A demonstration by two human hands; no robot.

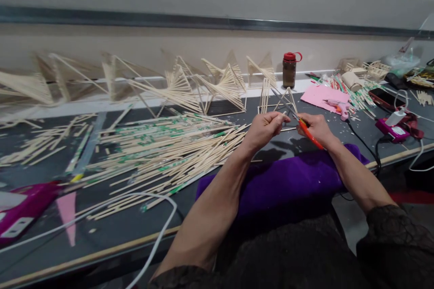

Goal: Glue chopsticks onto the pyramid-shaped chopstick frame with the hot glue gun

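Note:
My right hand is wrapped round the red-orange handle of a cutting tool, whose metal end points left toward my other hand. My left hand is closed in a pinch, with a small pale piece at its fingertips too small to make out. Just beyond both hands stand small wooden-stick frames. A large pile of thin wooden sticks, some in green-printed wrappers, lies left of my left hand. Under my forearms a purple cloth covers the table's front edge.
Twisted stick structures line the wall. A red-capped bottle stands behind my hands. At right are a pink sheet, a pink glue gun and a magenta power strip. A white cable crosses the front left.

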